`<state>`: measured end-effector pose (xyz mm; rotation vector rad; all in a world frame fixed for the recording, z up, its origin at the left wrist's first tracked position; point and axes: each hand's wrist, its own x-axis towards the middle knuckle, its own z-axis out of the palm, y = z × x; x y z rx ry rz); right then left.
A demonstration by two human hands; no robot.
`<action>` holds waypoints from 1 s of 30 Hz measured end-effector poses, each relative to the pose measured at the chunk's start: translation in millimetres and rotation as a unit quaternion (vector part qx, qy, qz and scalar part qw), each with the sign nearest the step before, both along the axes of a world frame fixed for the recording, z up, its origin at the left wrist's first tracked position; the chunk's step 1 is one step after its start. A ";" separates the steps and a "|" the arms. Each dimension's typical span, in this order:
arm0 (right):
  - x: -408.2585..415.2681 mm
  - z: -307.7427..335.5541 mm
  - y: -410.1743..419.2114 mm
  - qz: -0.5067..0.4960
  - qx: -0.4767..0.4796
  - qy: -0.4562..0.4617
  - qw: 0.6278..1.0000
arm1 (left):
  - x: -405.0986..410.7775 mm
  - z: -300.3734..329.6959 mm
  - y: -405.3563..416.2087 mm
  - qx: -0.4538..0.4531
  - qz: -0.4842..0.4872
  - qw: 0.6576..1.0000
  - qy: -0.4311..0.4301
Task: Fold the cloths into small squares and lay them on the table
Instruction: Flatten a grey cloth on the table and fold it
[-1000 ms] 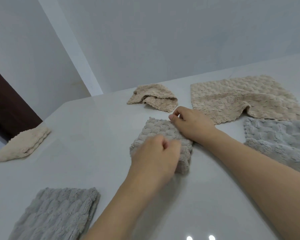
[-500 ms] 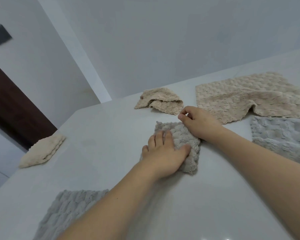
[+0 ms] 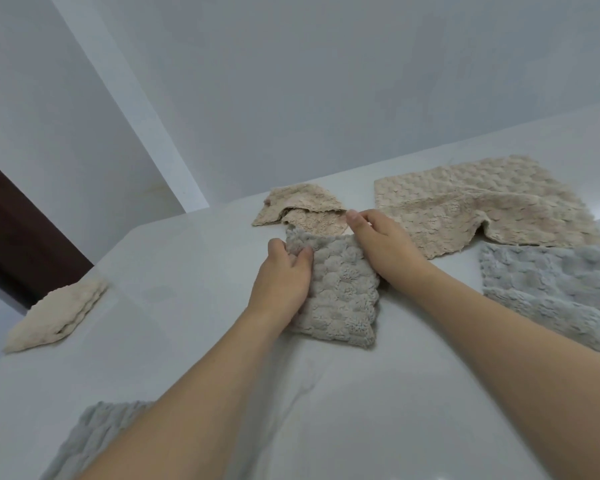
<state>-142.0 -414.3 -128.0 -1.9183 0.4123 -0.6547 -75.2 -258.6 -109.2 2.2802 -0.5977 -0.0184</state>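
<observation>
Folded grey cloth mid-table, left hand pinching its far-left corner, right hand gripping its far-right edge, crumpled beige cloth just beyond.

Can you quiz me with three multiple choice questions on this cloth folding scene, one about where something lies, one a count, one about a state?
1. Where does the folded beige cloth lie?
A. at the table's left edge
B. under the right hand
C. on the big grey cloth

2. How many beige cloths are on the table?
A. one
B. three
C. five

3. What state is the grey cloth between the hands in?
A. spread out flat
B. hanging in the air
C. folded small, lying on the table

Answers:
1 A, it sits alone far left, apart from the hands.
2 B, the folded one, a crumpled beige cloth and a spread beige cloth.
3 C, it is a compact pad; the left hand pinches its far corner, the right hand rests at its right side.
</observation>
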 end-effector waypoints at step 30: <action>4.4 0.2 48.0 -0.028 -0.013 -0.013 0.999 | 15.3 -14.1 23.8 -0.140 0.084 0.985 0.050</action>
